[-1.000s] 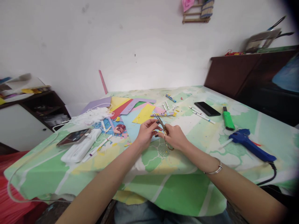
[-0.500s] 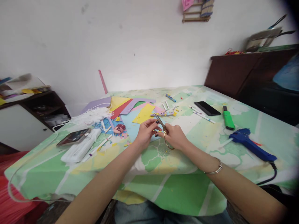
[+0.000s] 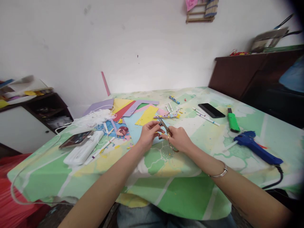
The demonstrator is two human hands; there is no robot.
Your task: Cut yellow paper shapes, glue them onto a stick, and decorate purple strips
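Note:
My right hand (image 3: 178, 138) is closed round the handles of a pair of scissors (image 3: 164, 124), whose blades point up and to the left. Close beside the blades, my left hand (image 3: 150, 133) has its thumb and fingers pinched together; what they hold is too small and hidden to make out. Both hands are above the front edge of a light blue paper sheet (image 3: 130, 124). A yellow paper piece (image 3: 147, 115) lies just behind my left hand. Beyond the scissor tips rests a purple decorated strip (image 3: 166, 116) with yellow bits on it.
On the right are a blue glue gun (image 3: 258, 148), a green highlighter-like tool (image 3: 233, 121), a black phone (image 3: 211, 110) and several white markers (image 3: 206, 117). To the left lie tangled white string (image 3: 92, 117), a phone (image 3: 76, 139) and a white power strip (image 3: 83, 148).
The whole view has shifted very slightly. My hands and the scissors keep nearly the same position, with no clear change in what they hold.

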